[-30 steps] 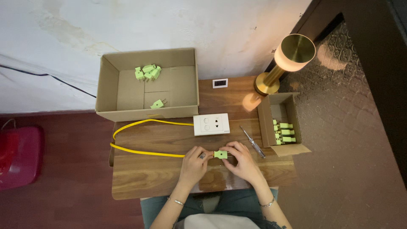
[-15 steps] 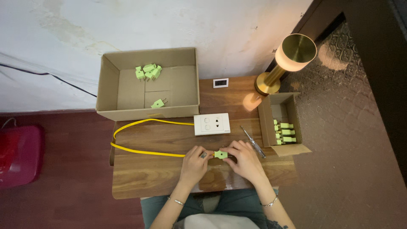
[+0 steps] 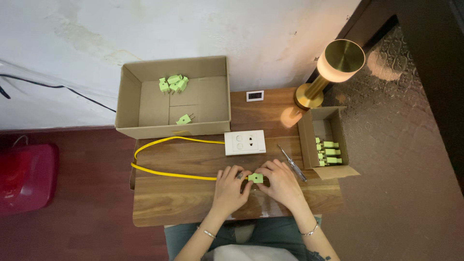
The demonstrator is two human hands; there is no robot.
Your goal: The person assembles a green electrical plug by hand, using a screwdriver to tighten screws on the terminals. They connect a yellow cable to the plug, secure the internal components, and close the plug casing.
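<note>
Both hands pinch a small green plug (image 3: 256,178) just in front of the white wall socket plate (image 3: 245,142) on the wooden table (image 3: 183,208). The left hand (image 3: 231,186) grips it where the yellow cable (image 3: 164,172) enters; the right hand (image 3: 280,181) clasps its other side. A screwdriver (image 3: 292,162) lies right of the socket plate.

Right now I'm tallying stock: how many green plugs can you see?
About 9: one between the left hand and right hand, a cluster of roughly three plus one lone plug in the large cardboard box, four in the small cardboard box. Some may be hidden.
</note>
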